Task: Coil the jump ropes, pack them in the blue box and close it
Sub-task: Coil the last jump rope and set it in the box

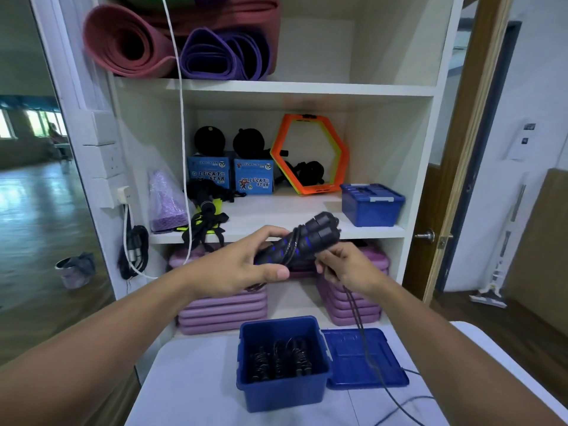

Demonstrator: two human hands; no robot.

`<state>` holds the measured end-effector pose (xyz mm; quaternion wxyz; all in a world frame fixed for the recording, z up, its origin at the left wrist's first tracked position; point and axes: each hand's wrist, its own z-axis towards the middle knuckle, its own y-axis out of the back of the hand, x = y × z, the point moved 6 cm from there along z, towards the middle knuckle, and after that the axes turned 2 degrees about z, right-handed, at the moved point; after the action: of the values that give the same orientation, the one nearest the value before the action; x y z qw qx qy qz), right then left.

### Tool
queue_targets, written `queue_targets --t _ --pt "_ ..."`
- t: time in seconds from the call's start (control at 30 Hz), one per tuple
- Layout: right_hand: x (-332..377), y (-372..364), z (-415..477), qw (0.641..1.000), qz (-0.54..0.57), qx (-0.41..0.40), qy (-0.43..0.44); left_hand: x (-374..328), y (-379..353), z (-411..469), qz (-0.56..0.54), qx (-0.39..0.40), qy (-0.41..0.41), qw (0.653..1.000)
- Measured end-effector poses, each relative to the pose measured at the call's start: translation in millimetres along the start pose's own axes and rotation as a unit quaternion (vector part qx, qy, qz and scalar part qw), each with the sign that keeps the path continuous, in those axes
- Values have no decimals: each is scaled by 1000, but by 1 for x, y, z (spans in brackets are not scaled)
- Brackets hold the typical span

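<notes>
From the head camera, the left hand (246, 267) is curled around the lower end of a jump rope's two black-and-blue handles (302, 241). They are held side by side and tilted up to the right, in front of the shelf unit (307, 87). A few turns of the black cord (356, 309) are wound around the handles. The right hand (347, 269), just beside the handles, has its fingers closed in a pinch on the loose cord. From there the cord hangs down, crosses the lid (347, 361) and trails over the white worktop (190, 379).

The blue box (282, 393) stands open on the worktop below the hands. Several coiled ropes (279, 359) stand upright inside it. Its lid lies flat on the worktop against the box's right side.

On the middle shelf behind, a second blue box (372, 210) sits closed at the right, with an orange hexagon ring (310, 187) leaning near it. Rolled mats (129, 44) lie on the shelf above.
</notes>
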<state>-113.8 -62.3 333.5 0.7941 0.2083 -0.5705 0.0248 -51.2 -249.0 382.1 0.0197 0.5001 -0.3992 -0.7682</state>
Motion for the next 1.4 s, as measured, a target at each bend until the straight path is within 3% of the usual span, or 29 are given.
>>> queue_targets --t 0.17,0.27,0.33,0.47,0.53,0.63,0.73,0.87,1.1,1.23,1.4 --pt "-40 -21 -2 998 -28 37 -39 18 23 11 -3 -126 42 991" --pt "-41 -40 -8 987 -130 90 -28 39 50 23 66 -285 99 951" --pt "-29 -46 -13 979 -169 109 -14 48 63 26 120 -340 117 925" --pt "4 -32 -14 960 -264 92 34 61 66 32 417 -300 104 852" --pt "23 -19 -12 947 -312 55 56 66 57 33 490 -237 102 833" --pt "54 -4 -8 930 -353 2 99 68 40 34 502 -159 79 846" --pt "78 6 -3 914 -373 -44 150 56 20 33 437 -107 27 893" --pt "84 24 6 952 -254 -80 149 27 2 26 337 -67 -42 938" --pt "56 25 8 987 -140 -42 71 2 1 3 128 -21 -11 992" --pt "18 6 1 999 -25 -44 4 -2 11 -3 -7 -54 -7 999" --pt "-9 -42 -3 997 70 10 -38 16 24 6 -4 -157 28 987"
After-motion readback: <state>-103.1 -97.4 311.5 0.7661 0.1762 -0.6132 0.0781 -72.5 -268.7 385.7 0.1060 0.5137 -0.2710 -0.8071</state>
